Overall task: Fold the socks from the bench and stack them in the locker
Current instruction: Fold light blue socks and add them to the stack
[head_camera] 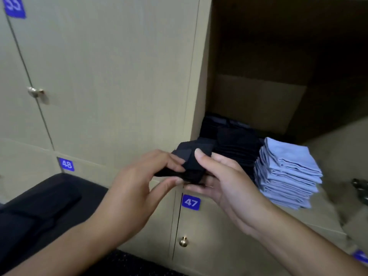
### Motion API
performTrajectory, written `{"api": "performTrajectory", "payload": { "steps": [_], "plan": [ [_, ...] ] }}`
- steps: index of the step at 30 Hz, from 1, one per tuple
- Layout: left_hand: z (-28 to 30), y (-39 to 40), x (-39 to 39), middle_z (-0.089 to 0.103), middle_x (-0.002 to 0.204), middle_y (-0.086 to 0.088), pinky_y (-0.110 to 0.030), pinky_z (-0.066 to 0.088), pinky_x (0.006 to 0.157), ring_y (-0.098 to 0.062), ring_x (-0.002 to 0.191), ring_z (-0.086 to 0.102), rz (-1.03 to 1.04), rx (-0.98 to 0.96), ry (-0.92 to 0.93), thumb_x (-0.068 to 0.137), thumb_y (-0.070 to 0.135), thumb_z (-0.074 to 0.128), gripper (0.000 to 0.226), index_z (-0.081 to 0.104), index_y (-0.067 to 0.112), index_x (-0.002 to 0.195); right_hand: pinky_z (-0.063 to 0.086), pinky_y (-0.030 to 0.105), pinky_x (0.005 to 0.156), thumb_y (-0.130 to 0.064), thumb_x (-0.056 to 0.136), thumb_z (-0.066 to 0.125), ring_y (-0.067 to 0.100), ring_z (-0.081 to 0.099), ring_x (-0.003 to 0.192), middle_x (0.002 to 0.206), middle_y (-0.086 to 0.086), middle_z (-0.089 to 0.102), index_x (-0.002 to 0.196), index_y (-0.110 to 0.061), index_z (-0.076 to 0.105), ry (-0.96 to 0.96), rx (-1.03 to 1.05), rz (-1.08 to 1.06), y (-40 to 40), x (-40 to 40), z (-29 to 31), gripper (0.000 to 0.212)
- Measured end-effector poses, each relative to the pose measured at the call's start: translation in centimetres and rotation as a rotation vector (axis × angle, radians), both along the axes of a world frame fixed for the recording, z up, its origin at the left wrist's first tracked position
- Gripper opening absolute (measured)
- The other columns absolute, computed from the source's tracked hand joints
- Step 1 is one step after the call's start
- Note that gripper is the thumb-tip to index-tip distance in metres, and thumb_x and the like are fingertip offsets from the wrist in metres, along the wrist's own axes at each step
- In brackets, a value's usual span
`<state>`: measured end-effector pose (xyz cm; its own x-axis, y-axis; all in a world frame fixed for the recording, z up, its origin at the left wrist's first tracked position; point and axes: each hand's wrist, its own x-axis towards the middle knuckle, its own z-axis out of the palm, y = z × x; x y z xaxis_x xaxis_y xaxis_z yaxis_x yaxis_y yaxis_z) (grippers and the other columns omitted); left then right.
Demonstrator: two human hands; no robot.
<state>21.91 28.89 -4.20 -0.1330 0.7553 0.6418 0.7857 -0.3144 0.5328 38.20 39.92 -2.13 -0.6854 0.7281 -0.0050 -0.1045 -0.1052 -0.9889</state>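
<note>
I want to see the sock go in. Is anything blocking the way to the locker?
Nothing visible blocks it. Both hands, left hand and right hand, hold the dark sock right before the open locker, beside the dark stack and blue stack.

Two bare forearms enter from the lower edge. Left hand (139, 188) and right hand (225, 186): no gloves, rings, watch or sleeves visible on either.

head view | single, worn on head | faces forward and down | close over hands (179, 176) | open locker (278, 86) just ahead, right
</note>
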Motion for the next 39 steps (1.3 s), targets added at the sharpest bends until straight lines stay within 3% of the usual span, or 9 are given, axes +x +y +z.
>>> {"api": "performTrajectory", "payload": {
  "steps": [3,10,17,25,29,34,37,39],
  "plan": [
    [-0.1,1.4,1.5,0.063,0.122,0.025,-0.023,0.049,0.097,0.002,0.120,0.059,-0.044,0.001,0.077,0.093,0.043,0.060,0.023,0.068,0.032,0.112,0.050,0.051,0.106,-0.019,0.101,0.057,0.024,0.070,0.113,0.118,0.007,0.075,0.126,-0.014,0.068,-0.001,0.057,-0.073,1.0,1.7,0.1,0.027],
    [0.0,4.5,4.5,0.061,0.126,0.025,-0.026,0.048,0.098,-0.003,0.127,0.056,-0.118,0.070,0.077,0.095,0.045,0.059,0.030,0.068,0.028,0.118,0.049,0.051,0.107,-0.007,0.100,0.057,0.024,0.071,0.111,0.113,0.008,0.076,0.122,-0.011,0.068,-0.004,0.087,-0.256,3.4,5.2,0.5,0.026],
    [0.0,7.3,5.0,0.060,0.124,0.027,-0.018,0.045,0.097,-0.001,0.121,0.057,-0.102,0.054,0.100,0.095,0.045,0.058,0.026,0.069,0.030,0.114,0.052,0.046,0.103,-0.004,0.096,0.061,0.024,0.073,0.106,0.109,0.008,0.077,0.120,-0.011,0.068,0.003,0.022,-0.335,5.2,8.2,0.5,0.026],
    [1.4,10.3,6.4,0.062,0.122,0.017,-0.009,0.037,0.102,0.001,0.121,0.053,-0.079,0.003,0.183,0.098,0.044,0.053,0.033,0.067,0.024,0.120,0.057,0.032,0.089,-0.003,0.093,0.067,0.019,0.074,0.102,0.106,0.003,0.078,0.116,-0.015,0.069,-0.028,0.104,-0.457,7.8,10.5,2.1,0.026],
    [1.9,13.0,7.5,0.060,0.128,0.014,-0.013,0.036,0.105,-0.003,0.123,0.052,-0.066,-0.036,0.256,0.099,0.047,0.049,0.040,0.063,0.022,0.128,0.057,0.032,0.086,-0.004,0.094,0.066,0.019,0.074,0.100,0.105,0.004,0.078,0.117,-0.013,0.069,0.024,0.118,-0.585,10.1,11.9,3.4,0.025],
    [3.6,17.6,9.6,0.053,0.142,0.013,-0.023,0.036,0.109,-0.007,0.132,0.042,-0.130,-0.209,0.446,0.097,0.061,0.037,0.058,0.052,0.028,0.143,0.056,0.044,0.092,-0.005,0.095,0.065,0.029,0.074,0.102,0.103,0.011,0.078,0.107,-0.010,0.072,0.103,0.028,-0.731,14.3,14.0,5.4,0.014],
    [4.2,20.6,11.0,0.044,0.153,0.010,-0.034,0.033,0.115,-0.011,0.140,0.034,-0.173,-0.327,0.549,0.095,0.069,0.033,0.068,0.043,0.030,0.151,0.059,0.033,0.074,-0.006,0.095,0.065,0.023,0.075,0.088,0.090,0.005,0.078,0.097,-0.013,0.070,0.091,0.001,-0.774,16.9,14.3,6.0,0.008],
    [4.4,22.5,11.8,0.035,0.160,0.006,-0.037,0.025,0.119,-0.016,0.146,0.027,-0.188,-0.409,0.610,0.099,0.067,0.033,0.066,0.036,0.033,0.155,0.055,0.024,0.055,-0.006,0.095,0.065,0.018,0.073,0.075,0.095,0.008,0.074,0.108,-0.009,0.066,0.062,-0.033,-0.788,18.9,14.2,6.0,0.014]
  ]
}}
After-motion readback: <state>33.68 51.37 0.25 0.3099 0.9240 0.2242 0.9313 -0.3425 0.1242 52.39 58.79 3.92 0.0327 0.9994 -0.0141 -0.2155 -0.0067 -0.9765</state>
